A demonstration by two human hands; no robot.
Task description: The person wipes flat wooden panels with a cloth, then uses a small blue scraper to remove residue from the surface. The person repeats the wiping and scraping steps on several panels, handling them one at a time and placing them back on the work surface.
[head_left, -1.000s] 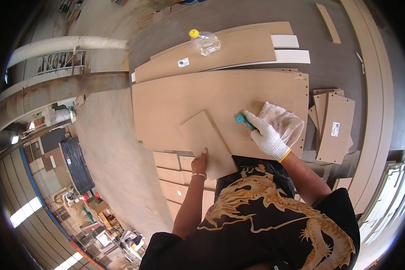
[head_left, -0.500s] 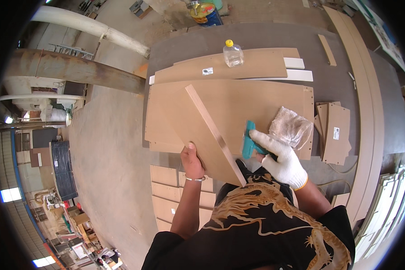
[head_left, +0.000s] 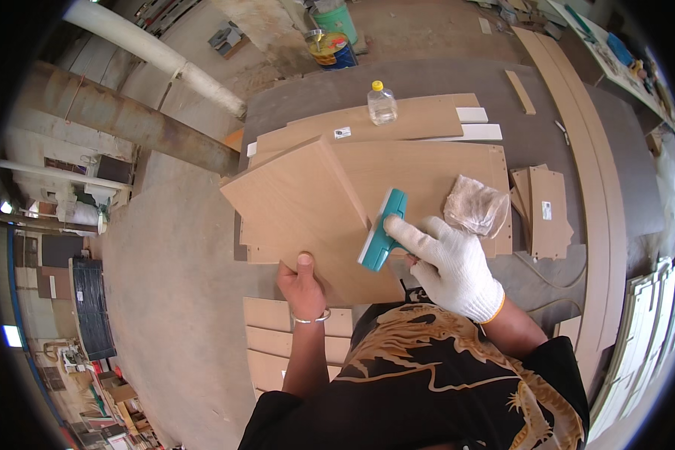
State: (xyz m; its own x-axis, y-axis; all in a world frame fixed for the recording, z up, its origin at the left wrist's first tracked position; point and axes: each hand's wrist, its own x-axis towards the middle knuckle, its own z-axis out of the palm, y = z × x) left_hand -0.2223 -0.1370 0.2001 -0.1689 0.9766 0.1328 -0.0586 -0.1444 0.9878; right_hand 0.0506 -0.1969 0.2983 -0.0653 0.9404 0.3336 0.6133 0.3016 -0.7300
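Note:
My bare left hand, a bangle at its wrist, grips the near edge of a tan wood panel, thumb on top. The panel is tilted, with its broad face up and its right edge beside the tool. In a white knit glove, my right hand is closed round a teal scraper with a pale strip along its blade side. The scraper lies close to the panel's right edge; whether they touch I cannot tell. Beneath lies a larger tan panel with holes near its end. A crumpled whitish cloth rests on it, beyond the glove.
A clear bottle with a yellow cap stands on a far board. Small boards are stacked at right, near long planks and a hose. More boards lie below my left hand.
The held panel has swung from steeply tilted to flatter, showing its broad face. My right hand has brought the scraper left, turning it toward the panel's edge. The view has shifted slightly.

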